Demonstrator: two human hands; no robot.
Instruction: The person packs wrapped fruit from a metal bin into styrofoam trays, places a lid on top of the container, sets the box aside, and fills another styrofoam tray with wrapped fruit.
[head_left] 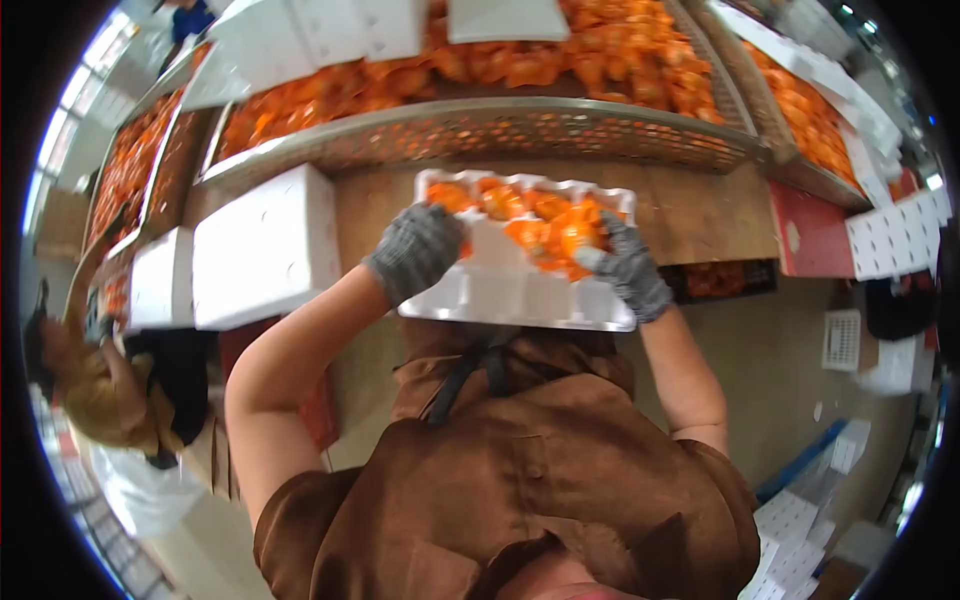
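Note:
A white foam tray (505, 295) with moulded compartments lies in front of my body at the table's near edge. Orange pieces (502, 200) in shiny clear wrap fill its far row. The near compartments show bare white. My left hand (420, 252), in a grey knit glove, is closed at the tray's left side, with a bit of orange showing by its fingers; what it grips is mostly hidden. My right hand (632, 270), gloved alike, has thumb and fingers closed on a wrapped orange piece (578, 238) over the tray's right half.
Behind the tray runs a perforated metal bin (500, 135) heaped with orange pieces (640, 50). White foam boxes (262, 250) stand to the left. A red crate (815, 230) and white sheets (895, 240) are at right. Another person (110, 390) works at far left.

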